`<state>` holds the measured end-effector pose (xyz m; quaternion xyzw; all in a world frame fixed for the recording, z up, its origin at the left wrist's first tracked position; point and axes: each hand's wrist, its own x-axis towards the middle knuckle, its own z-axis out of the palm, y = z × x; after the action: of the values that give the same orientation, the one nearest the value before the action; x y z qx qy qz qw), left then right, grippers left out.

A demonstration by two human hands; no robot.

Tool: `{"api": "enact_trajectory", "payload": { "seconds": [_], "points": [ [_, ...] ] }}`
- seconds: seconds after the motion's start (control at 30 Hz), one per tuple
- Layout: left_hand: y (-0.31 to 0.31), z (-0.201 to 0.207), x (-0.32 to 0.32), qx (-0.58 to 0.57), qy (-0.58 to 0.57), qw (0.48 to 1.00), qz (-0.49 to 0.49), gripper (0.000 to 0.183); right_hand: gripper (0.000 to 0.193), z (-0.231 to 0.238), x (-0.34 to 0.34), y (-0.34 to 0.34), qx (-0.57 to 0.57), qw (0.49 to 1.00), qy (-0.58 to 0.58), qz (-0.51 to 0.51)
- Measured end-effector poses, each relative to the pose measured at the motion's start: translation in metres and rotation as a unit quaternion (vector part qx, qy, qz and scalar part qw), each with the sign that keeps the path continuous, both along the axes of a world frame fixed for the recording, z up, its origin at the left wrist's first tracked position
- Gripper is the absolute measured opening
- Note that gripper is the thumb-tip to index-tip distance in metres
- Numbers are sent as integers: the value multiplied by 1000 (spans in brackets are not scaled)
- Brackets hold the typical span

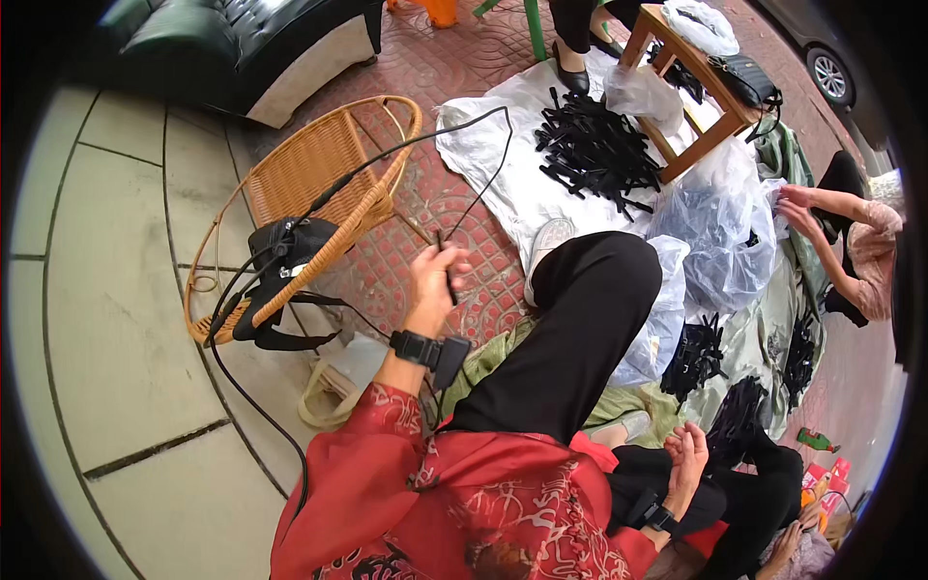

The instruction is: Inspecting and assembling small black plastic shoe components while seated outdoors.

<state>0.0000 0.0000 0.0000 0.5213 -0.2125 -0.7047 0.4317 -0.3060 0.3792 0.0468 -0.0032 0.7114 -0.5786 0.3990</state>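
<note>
Near the middle, in front of the wicker chair, my left hand [437,278] is closed round a thin black piece [450,286] that pokes out at both ends of the fist. A black cable [483,184] runs down to the same spot; whether the two are one thing I cannot tell. At the lower right, my right hand [686,458] hangs over dark trousers with its fingers loosely bent and apart, and nothing shows in it. Each wrist wears a black strapped device [432,356]. A heap of black strips [594,150] lies on a white sheet [488,135] ahead.
The wicker chair [314,159] at left holds a black bag [290,246] and trailing cables. A wooden stool [701,150] stands on the sheet. Plastic bags [720,237] and more black bundles [698,358] lie to the right. Another person's hands [797,208] touch a bag; others sit nearby.
</note>
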Motion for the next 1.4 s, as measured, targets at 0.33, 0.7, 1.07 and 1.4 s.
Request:
{"api": "enact_trajectory", "payload": {
  "seconds": [0.33, 0.7, 1.07, 1.4],
  "points": [
    [-46, -80, 129, 88, 144, 930, 326, 20, 27, 8, 8, 1, 23, 1000, 13, 17],
    [-59, -67, 171, -19, 132, 960, 245, 9, 27, 0, 11, 1, 51, 997, 16, 60],
    [-34, -55, 225, -78, 122, 947, 288, 18, 27, -3, 19, 4, 67, 997, 4, 46],
    [-54, -48, 216, 4, 230, 918, 324, 38, 27, -12, 14, -4, 83, 993, 17, 79]
  ]
}}
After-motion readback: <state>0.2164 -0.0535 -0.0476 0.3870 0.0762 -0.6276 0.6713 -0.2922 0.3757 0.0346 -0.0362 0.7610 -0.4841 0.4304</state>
